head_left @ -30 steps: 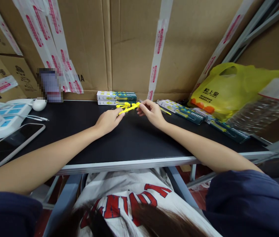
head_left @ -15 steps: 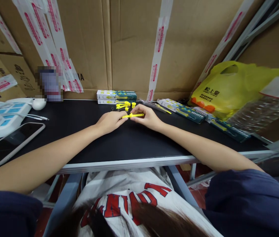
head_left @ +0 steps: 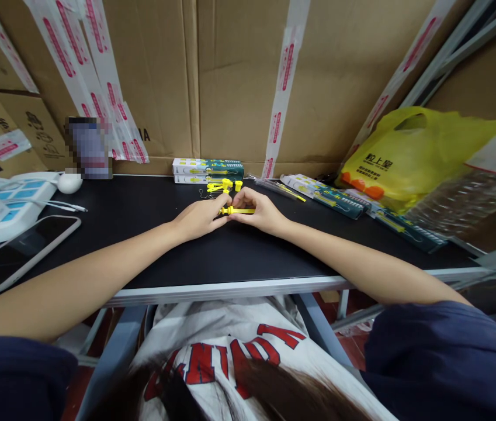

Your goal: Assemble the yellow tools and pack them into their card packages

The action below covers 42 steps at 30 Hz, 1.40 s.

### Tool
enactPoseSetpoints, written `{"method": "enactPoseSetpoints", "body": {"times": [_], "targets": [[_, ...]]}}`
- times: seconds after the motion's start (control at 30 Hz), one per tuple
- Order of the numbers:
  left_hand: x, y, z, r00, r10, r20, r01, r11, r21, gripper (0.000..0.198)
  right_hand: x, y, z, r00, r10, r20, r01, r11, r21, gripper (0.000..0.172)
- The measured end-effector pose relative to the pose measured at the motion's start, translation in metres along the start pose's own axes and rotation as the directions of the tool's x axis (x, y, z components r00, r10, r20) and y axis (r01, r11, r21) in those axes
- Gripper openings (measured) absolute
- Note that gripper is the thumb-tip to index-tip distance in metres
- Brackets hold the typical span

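Observation:
A slim yellow plastic tool (head_left: pixel 244 211) with a small collar near its left end is held level between both hands, just above the black table. My right hand (head_left: pixel 266 211) pinches its right part between thumb and fingers. At the collar, my left hand (head_left: pixel 200 218) closes thumb and fingertips around the left end; the very tip is hidden. Right behind the fingers lie several small yellow plastic parts (head_left: pixel 219 186), and thin wire pieces (head_left: pixel 204 194) are beside them.
Two stacked printed boxes (head_left: pixel 207 171) stand behind the parts. Rightward are a clear packet (head_left: pixel 276 186), more printed boxes (head_left: pixel 324 196), a yellow bag (head_left: pixel 405 158) and a clear plastic container (head_left: pixel 453 193). A phone (head_left: pixel 20 254) and power strip (head_left: pixel 33 199) lie left.
The yellow tool has dropped slightly toward me and shifted a little left. My left fingers now close around its collar end, with the thumb lower than before.

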<state>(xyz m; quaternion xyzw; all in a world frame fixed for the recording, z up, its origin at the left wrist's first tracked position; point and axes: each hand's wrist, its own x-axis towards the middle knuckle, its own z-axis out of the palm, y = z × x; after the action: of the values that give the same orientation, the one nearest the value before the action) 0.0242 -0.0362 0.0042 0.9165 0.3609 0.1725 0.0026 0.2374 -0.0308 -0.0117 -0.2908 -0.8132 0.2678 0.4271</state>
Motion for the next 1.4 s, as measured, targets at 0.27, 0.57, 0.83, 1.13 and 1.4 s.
{"method": "enactPoseSetpoints", "body": {"times": [0.27,0.57,0.83,1.13,1.4], "targets": [[0.002,-0.001,-0.002,0.999,-0.021,-0.047,0.023,0.999,0.041,0.031,0.001,0.005,-0.002,0.999,-0.041,-0.021,0.04,0.997,-0.059,0.036],[0.006,-0.019,-0.008,0.982,-0.119,-0.147,0.131,0.988,0.075,0.026,0.003,0.011,-0.004,0.994,0.11,0.006,-0.11,0.992,0.062,0.026],[0.008,-0.011,0.001,0.99,0.029,-0.141,-0.043,0.995,-0.095,0.017,0.008,0.006,0.008,1.0,-0.003,0.029,0.001,0.998,0.057,0.02],[0.011,-0.044,-0.003,0.867,-0.318,-0.384,0.258,0.945,-0.2,0.019,0.038,0.015,0.003,0.981,0.112,0.16,0.056,0.622,-0.781,0.016],[0.011,-0.042,-0.004,0.887,-0.316,-0.337,0.258,0.944,-0.206,0.015,0.104,-0.013,0.014,0.74,0.622,0.255,-0.212,0.576,-0.789,0.008]]}}
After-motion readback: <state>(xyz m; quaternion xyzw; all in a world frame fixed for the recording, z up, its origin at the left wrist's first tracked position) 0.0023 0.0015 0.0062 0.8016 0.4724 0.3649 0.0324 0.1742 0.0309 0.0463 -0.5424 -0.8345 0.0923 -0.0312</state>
